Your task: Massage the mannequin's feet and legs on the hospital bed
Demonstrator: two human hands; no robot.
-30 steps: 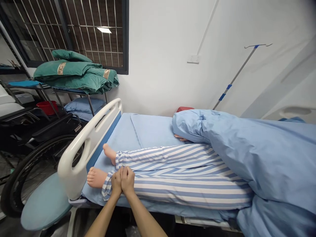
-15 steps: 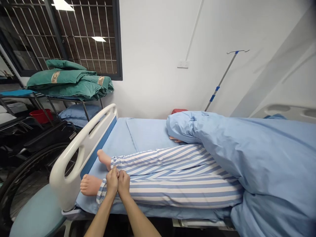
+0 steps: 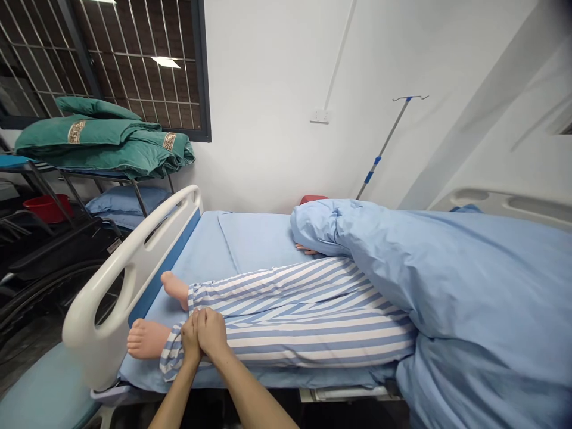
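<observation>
A lying figure, whose smooth feet look like a manikin's, wears blue-and-white striped pajama trousers (image 3: 304, 342). My left hand (image 3: 191, 341) rests on the near lower leg just above the ankle, fingers curled round it over the cloth. Pressed against it on the right, my right hand (image 3: 211, 331) is also closed on the same shin, knuckles up. Its fingertips and what lies under both palms are hidden. The near bare foot (image 3: 148, 339) sticks out left of my hands, toes up. Behind it lies the far foot (image 3: 175, 289).
A blue quilt (image 3: 429, 256) covers the upper body; a few fingers show at its edge. The white footboard (image 3: 83, 325) stands left of the feet. An IV pole (image 3: 384, 146) rises behind the bed. Green folded bedding (image 3: 102, 146) and a wheelchair (image 3: 49, 286) are at the left.
Both hands have shifted a little left and lower in the picture, and my right hand now overlaps the left more. The whole view has also slid left as the head turned right.
</observation>
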